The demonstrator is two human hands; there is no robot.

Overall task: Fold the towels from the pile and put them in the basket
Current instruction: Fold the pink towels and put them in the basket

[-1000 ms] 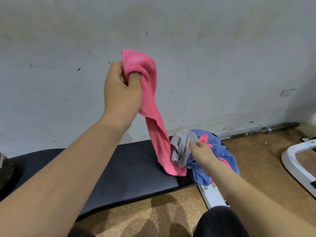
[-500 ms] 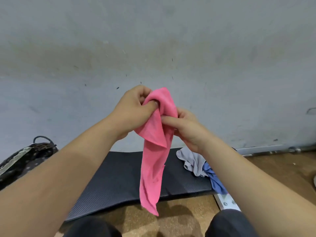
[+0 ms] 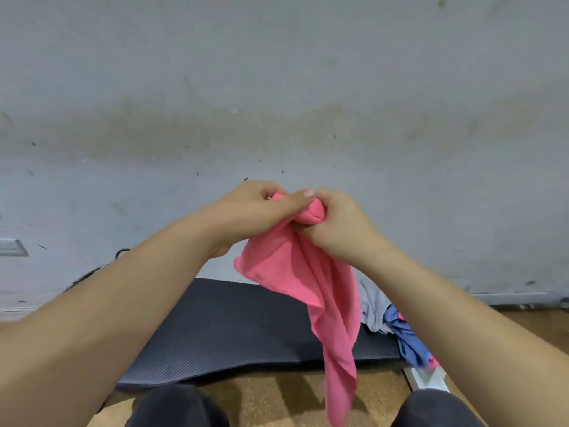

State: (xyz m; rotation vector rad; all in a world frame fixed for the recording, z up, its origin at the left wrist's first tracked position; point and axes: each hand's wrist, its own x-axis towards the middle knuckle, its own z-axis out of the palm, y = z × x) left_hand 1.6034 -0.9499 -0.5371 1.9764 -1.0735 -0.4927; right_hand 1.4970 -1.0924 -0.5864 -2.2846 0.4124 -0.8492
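Observation:
A pink towel [image 3: 314, 291] hangs crumpled in front of me, its lower end dangling over the floor between my knees. My left hand [image 3: 255, 211] and my right hand [image 3: 338, 223] both grip its top edge, close together, fingers curled into the cloth. The pile of towels [image 3: 391, 322], grey and blue with a bit of pink, lies on the right end of the black padded bench [image 3: 234, 331], partly hidden behind my right forearm. No basket is in view.
A grey wall [image 3: 277, 87] stands right behind the bench. A cork-coloured floor [image 3: 277, 392] lies below. A white frame piece [image 3: 426, 379] shows under the bench's right end. A dark cable [image 3: 92, 272] runs by the wall at left.
My right hand left the pile and joined the left on the pink towel's top. The towel came clear of the pile and hangs free. The view tilted upward.

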